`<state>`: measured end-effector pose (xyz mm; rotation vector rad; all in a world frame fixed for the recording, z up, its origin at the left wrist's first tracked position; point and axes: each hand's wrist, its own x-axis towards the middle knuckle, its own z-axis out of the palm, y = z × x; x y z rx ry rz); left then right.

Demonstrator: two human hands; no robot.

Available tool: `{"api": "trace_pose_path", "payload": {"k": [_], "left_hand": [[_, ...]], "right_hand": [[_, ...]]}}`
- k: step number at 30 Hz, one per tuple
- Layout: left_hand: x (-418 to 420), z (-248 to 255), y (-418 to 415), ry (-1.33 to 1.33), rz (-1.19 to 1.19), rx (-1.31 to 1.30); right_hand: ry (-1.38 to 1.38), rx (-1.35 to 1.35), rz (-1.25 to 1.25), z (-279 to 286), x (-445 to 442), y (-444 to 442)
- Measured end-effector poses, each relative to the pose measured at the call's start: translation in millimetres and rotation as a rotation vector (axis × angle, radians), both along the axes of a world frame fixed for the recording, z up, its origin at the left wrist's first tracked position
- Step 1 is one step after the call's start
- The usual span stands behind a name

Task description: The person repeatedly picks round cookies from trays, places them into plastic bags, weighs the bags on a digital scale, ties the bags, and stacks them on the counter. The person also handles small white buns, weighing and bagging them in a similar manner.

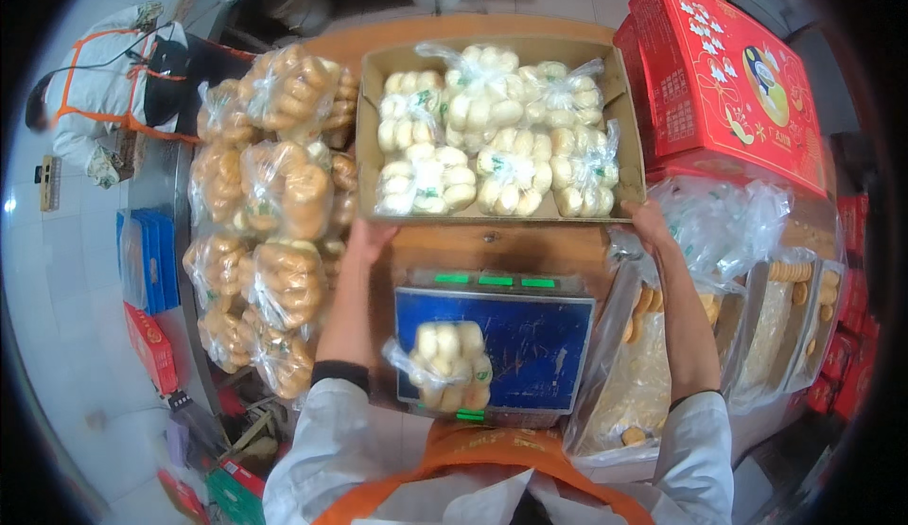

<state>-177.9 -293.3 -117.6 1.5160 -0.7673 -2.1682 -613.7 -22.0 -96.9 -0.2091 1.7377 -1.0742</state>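
A shallow cardboard box (496,220) stands on the wooden table, holding several knotted clear plastic bags of pale round pastries (425,179). My left hand (372,235) is at its near left corner and my right hand (647,221) at its near right corner, with fingers partly hidden by the box; both seem to grip it. Between my forearms lies a digital scale with a blue platform (528,355). One bag of pale pastries (450,365) rests on the left part of that platform.
Bagged browned pastries (284,184) are piled on the left. Large red printed boxes (738,78) stand at the right rear, beside crumpled plastic bags (716,220). Plastic-lined trays with round biscuits (631,383) are on the right. A person in an orange-strapped apron (106,78) bends at the far left.
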Motion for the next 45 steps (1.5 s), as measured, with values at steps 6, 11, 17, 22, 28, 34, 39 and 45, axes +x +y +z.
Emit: {"api": "trace_pose_path", "payload": {"k": [6,11,17,22,28,34,39,45], "left_hand": [[-11.2,26.7,-22.2,0.030,-0.174,-0.035],[21.5,-26.0,-39.6,-0.143,-0.168,-0.128],[-36.2,45.1,-14.1,-0.121,-0.023,-0.075],[-31.3,60.1,-15.8,-0.017,0.033,-0.053],[-53.6,141.2,-8.0,-0.080,-0.076,-0.072],[-71.2,175.4,-12.8,-0.101,-0.075,-0.075],[-79.6,225.8,19.1,-0.371,-0.202,-0.398],[-44.0,282.0,44.1,-0.320,-0.029,-0.394]], "right_hand": [[0.027,-0.034,-0.020,16.9,2.6,-0.5],[0.086,-0.034,0.108,4.4,-4.3,0.1],[0.189,0.035,0.066,7.0,-2.6,1.7],[-0.199,-0.034,-0.090,14.9,-12.7,2.6],[-0.641,-0.373,-0.041,9.1,-30.6,17.0],[-0.851,-0.365,-0.130,-15.9,-33.9,11.1],[-0.749,-0.427,-0.192,-27.1,-17.1,17.9],[-0.846,-0.508,-0.236,21.5,57.6,43.1]]}}
